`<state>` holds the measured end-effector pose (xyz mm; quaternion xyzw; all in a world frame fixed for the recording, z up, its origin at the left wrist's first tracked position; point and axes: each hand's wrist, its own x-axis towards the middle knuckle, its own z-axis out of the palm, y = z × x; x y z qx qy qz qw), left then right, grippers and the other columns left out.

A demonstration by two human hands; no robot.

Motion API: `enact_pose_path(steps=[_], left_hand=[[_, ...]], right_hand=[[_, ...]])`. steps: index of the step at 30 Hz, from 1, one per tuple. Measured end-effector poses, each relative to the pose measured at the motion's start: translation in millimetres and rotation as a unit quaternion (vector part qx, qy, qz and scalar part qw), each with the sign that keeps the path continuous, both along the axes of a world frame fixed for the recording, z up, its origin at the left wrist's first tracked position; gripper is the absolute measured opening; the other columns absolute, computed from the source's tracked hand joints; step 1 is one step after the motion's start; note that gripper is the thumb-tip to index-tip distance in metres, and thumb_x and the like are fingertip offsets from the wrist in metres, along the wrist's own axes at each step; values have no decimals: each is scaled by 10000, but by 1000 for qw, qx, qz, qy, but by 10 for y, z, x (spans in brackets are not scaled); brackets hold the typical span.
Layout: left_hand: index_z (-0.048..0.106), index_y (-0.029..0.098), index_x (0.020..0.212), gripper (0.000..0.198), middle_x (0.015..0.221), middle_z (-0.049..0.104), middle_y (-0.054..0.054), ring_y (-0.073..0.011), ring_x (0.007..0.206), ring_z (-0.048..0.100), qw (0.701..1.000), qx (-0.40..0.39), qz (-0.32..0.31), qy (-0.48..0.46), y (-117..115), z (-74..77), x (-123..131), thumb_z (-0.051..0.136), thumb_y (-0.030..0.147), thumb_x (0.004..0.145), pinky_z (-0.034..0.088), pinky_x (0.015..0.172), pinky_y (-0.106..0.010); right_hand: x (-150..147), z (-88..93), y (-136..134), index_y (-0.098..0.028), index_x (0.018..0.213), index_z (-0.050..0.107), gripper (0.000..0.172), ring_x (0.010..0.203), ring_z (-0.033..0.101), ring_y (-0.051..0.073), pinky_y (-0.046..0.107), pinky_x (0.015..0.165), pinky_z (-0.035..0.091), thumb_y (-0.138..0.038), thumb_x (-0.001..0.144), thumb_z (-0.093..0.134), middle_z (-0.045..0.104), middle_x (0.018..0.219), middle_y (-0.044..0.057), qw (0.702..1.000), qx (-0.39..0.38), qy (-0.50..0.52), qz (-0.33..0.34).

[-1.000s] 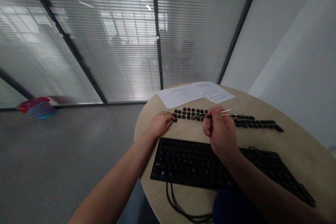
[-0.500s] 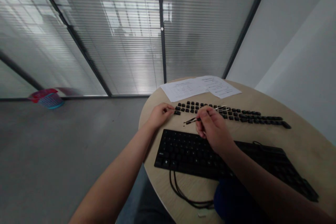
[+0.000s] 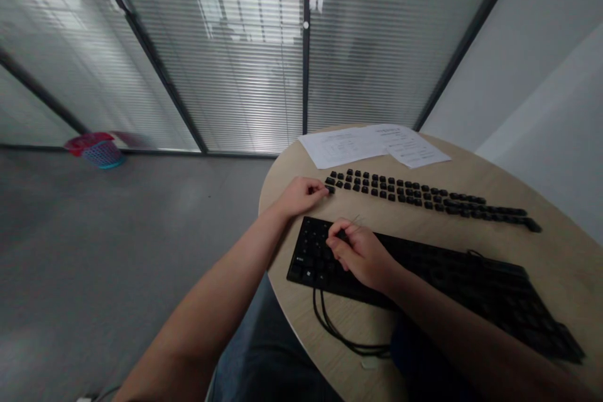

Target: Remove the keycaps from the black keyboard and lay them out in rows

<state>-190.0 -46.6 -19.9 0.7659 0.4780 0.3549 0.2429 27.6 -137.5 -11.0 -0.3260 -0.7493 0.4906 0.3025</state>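
My left hand is at the left end of the rows of loose black keycaps. Its thumb and fingertips are pinched on the keycap at the near left corner, which lies on the table. Over the left part of the black keyboard is my right hand, its fingers curled round tweezers. Only a thin, faint length of them shows above the knuckles; their tips are hidden by the hand.
Two printed sheets lie at the far side of the round wooden table. A looped black cable hangs near the front edge, beside a dark blue object. On the floor stands a red-and-blue basket.
My right hand has moved from above the keycaps down toward me, over the keyboard's left part, with the tweezers. My left hand stays at the corner keycap. The whole view has shifted slightly.
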Motion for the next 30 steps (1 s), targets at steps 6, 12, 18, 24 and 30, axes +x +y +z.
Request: enact_pose_path(steps=[6,12,18,24,30], left_hand=[[716,158,747,282,605,606,25,-115,564,485,1000,-13,9,4,-14,6,34,599,368,897,360,590,-263],[711,163,732,281,607,602,17,-120,581,488,1000,-3,13,17,-34,13,63,596,364,890,348,592,-268],[702,152,716,287,606,594,20,-113,585,482,1000,1,6,18,-30,6,108,596,363,880,342,592,-262],[727,137,771,280,607,579,29,-104,576,448,1000,10,5,18,-5,0,125,599,364,875,333,598,-261],[736,123,798,293,618,577,26,-102,584,445,1000,0,14,19,-14,23,141,598,369,878,338,597,-260]], right_hand=[[-6,45,-8,-234,878,585,136,485,524,126,242,491,374,-328,974,610,569,601,-57,1000,20,-20,9],[-23,113,-28,-232,816,607,158,472,460,124,256,506,306,-309,946,652,520,543,-68,994,94,-54,28],[-2,131,-27,-226,820,621,165,500,480,126,260,546,317,-320,949,662,544,560,-64,990,121,-60,33],[18,114,-21,-231,836,620,166,484,488,119,251,540,323,-339,959,650,539,542,-75,991,121,-52,29],[30,78,-14,-229,877,599,199,473,567,115,225,505,395,-409,952,637,605,572,-67,1000,26,-6,2]])
